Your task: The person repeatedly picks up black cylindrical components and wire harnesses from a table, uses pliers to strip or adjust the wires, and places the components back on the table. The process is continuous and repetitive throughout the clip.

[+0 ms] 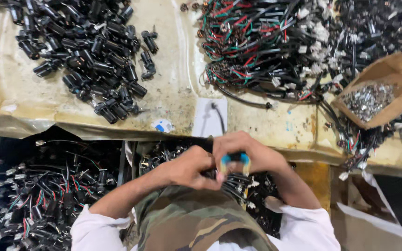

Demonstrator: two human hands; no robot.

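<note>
My left hand (189, 166) and my right hand (245, 151) are pressed together just below the front edge of the workbench (177, 93). The right hand grips a small tool with blue-and-yellow handles (236, 160). The left hand is closed around a bunch of black wires (231, 181) that runs down toward my lap. What the tool's tip touches is hidden by the fingers. Camouflage fabric (196, 221) covers my lap, and white sleeves (89, 230) show at both elbows.
A heap of black cylindrical parts (94, 51) lies at the bench's left. A tangle of red, green and black wire harnesses (266, 46) fills the right. A brown paper bag of small metal pieces (373, 100) sits far right. More wired parts (38, 195) lie below left.
</note>
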